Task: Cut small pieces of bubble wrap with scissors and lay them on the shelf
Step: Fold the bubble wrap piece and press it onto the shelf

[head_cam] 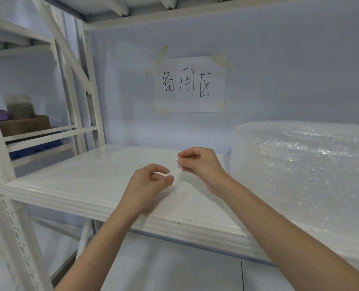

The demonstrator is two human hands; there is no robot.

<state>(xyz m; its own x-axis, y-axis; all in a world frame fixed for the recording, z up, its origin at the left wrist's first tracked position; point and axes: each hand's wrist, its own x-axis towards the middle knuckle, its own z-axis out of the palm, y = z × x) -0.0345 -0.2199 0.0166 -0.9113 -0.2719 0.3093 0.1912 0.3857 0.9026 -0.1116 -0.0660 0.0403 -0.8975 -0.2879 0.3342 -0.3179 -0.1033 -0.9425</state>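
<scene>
A small clear piece of bubble wrap [176, 172] is stretched between my two hands, just above the white shelf [86, 181]. My left hand [149, 183] pinches its lower edge with thumb and forefinger. My right hand [197, 162] pinches its upper edge. A big roll of bubble wrap [304, 177] lies on the shelf to the right of my hands. No scissors are in view.
A paper sign [189, 84] with handwritten characters is taped to the wall behind the shelf. White uprights [90, 91] frame the shelf on the left. A neighbouring rack on the left holds a cardboard box [25, 124].
</scene>
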